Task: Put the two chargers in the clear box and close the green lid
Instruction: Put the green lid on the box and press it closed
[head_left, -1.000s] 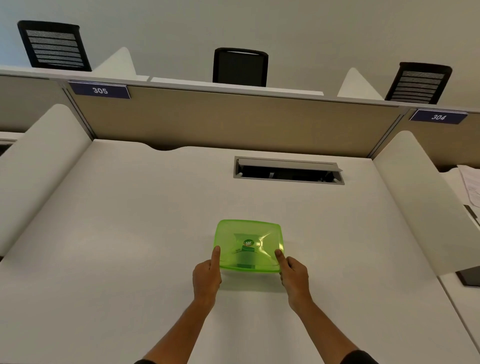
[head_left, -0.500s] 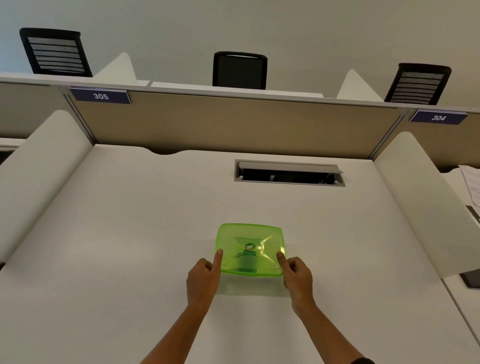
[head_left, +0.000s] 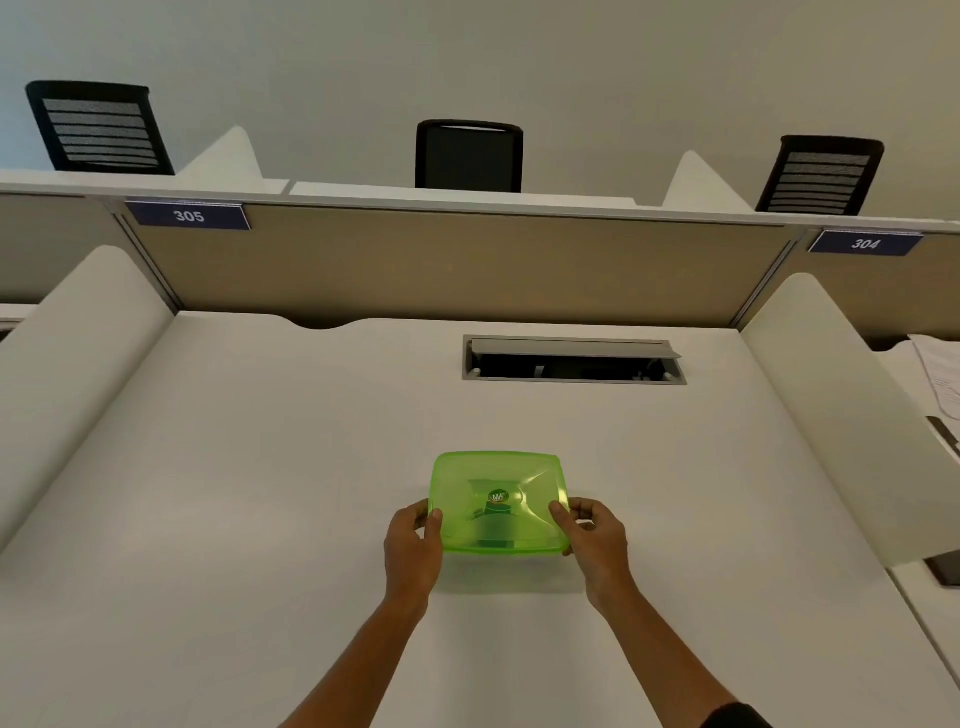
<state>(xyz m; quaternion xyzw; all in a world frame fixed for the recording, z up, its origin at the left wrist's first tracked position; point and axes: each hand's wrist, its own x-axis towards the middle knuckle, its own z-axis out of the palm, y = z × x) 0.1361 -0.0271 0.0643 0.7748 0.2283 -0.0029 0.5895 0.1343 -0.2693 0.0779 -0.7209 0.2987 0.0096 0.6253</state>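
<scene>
The translucent green plastic lid (head_left: 497, 503) lies on the clear box, near the front middle of the white desk (head_left: 260, 493). The box itself and the chargers are hardly visible under it. The left hand (head_left: 413, 551) pinches the lid's left edge, and the right hand (head_left: 597, 545) pinches its right edge. The long axis of the lid runs left to right, between both hands. I judge both are equally near, so they can press the lid shut together.
</scene>
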